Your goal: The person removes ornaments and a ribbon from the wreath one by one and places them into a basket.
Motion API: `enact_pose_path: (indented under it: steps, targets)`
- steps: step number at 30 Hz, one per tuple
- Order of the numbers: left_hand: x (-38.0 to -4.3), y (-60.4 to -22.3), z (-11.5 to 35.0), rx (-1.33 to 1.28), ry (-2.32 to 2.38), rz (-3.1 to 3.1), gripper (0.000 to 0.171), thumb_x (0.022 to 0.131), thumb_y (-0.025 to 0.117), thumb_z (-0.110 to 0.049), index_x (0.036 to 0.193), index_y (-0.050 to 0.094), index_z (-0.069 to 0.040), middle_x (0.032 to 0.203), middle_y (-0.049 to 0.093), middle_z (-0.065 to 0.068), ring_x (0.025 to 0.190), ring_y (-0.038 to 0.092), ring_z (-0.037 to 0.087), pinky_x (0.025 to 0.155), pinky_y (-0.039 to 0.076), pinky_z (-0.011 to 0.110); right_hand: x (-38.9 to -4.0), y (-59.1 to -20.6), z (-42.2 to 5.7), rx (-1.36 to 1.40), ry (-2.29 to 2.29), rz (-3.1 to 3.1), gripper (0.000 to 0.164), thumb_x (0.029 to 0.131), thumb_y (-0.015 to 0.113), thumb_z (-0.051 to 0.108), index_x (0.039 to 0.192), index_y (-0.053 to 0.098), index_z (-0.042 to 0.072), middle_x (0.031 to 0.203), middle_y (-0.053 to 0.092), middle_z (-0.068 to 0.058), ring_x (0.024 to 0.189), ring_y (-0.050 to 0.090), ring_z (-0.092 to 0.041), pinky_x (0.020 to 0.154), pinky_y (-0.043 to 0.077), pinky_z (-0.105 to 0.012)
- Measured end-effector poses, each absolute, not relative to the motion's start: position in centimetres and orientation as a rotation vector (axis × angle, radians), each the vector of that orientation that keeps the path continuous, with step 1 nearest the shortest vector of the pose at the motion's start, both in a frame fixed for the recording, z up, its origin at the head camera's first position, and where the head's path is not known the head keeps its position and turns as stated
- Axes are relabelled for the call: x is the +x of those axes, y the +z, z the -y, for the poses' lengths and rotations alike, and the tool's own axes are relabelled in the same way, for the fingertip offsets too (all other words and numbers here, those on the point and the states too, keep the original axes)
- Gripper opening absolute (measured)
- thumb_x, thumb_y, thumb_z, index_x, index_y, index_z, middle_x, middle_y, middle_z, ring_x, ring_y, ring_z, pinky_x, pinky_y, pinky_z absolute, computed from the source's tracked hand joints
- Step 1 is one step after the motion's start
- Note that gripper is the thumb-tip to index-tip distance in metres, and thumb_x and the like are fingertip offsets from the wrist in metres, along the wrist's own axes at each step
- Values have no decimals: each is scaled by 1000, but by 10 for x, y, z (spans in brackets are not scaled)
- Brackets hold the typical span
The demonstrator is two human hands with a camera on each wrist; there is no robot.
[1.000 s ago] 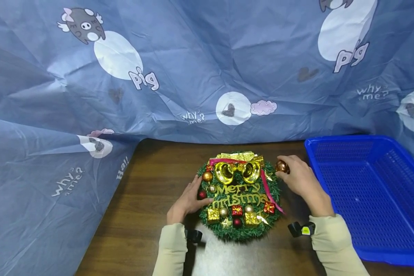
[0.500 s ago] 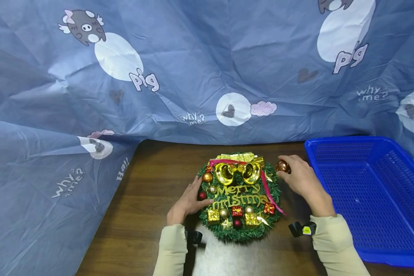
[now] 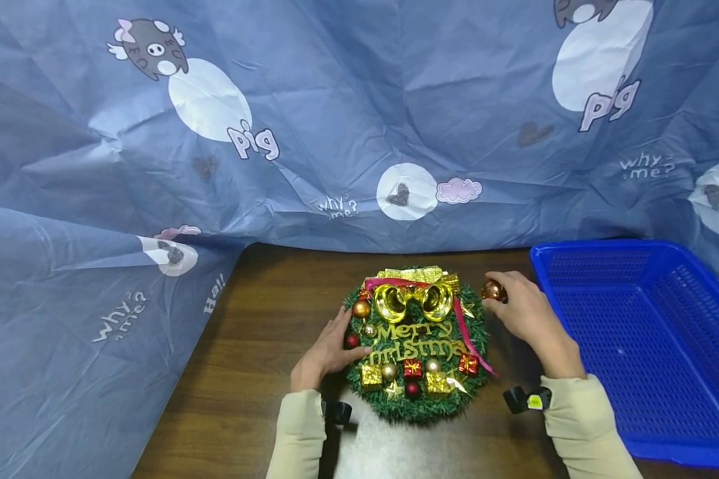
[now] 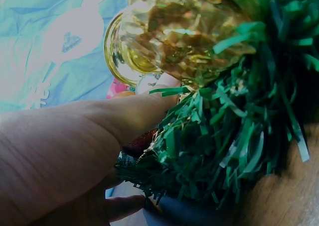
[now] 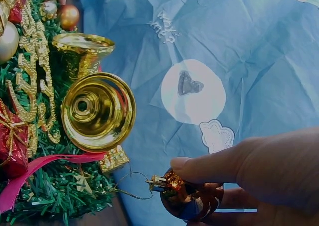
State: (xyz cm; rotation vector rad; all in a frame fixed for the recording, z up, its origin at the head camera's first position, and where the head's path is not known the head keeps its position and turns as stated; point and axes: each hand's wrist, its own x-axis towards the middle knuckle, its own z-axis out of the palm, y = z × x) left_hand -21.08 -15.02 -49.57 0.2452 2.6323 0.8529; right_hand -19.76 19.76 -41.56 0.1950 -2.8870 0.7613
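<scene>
A round green Christmas wreath (image 3: 419, 409) lies on the brown table, bearing two gold bells (image 3: 438, 303), gold "Merry Christmas" lettering, small gift boxes and baubles. My left hand (image 3: 325, 352) grips its left edge, the thumb over the front and the fingers along the outer side. Just off the wreath's upper right side, my right hand (image 3: 526, 311) pinches a shiny copper bauble (image 3: 494, 291) between thumb and fingers. The right wrist view shows a thin loop of string (image 5: 133, 195) running from the bauble's gold cap to the wreath's greenery.
A blue plastic basket (image 3: 575, 399) stands to the right, close beside my right forearm. Behind the table (image 3: 263, 319) hangs a blue cloth (image 3: 323, 133) printed with pigs. A pink ribbon (image 3: 464, 326) trails down the wreath's right side.
My right hand and the copper bauble have shifted very slightly to the right. My left hand stays at the wreath's left edge.
</scene>
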Motion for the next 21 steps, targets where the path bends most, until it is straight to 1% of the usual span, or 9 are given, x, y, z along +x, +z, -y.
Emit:
enact_pose_path:
  steps: [3, 10, 17, 21]
  targets:
    - [-211, -496, 150, 249, 852, -2635, 94, 86, 66, -46, 155, 9, -20, 162, -1, 4, 147, 6, 36, 116, 15, 59, -198, -416, -198, 195, 752, 2889, 50, 85, 71, 17, 129, 55, 0, 126, 55, -28, 112, 52, -49, 89, 44, -61]
    - [-210, -496, 151, 284, 861, -2647, 92, 87, 66, -44, 155, 10, -17, 162, 1, 8, 146, 9, 40, 116, 17, 60, -197, -416, -199, 212, 751, 2852, 49, 83, 72, 16, 127, 56, -1, 123, 57, -28, 111, 54, -48, 89, 44, -61]
    - [-211, -497, 150, 258, 858, -2643, 92, 87, 66, -45, 155, 11, -18, 162, 1, 5, 147, 8, 37, 117, 17, 58, -197, -414, -200, 212, 760, 2841, 49, 83, 72, 15, 126, 56, -1, 122, 57, -28, 112, 53, -47, 89, 44, -60]
    - [-211, -498, 151, 268, 861, -2649, 92, 87, 66, -45, 155, 11, -17, 162, 2, 6, 147, 8, 37, 117, 17, 58, -197, -412, -201, 217, 756, 2841, 49, 83, 72, 14, 127, 56, -2, 122, 57, -28, 112, 53, -46, 89, 44, -60]
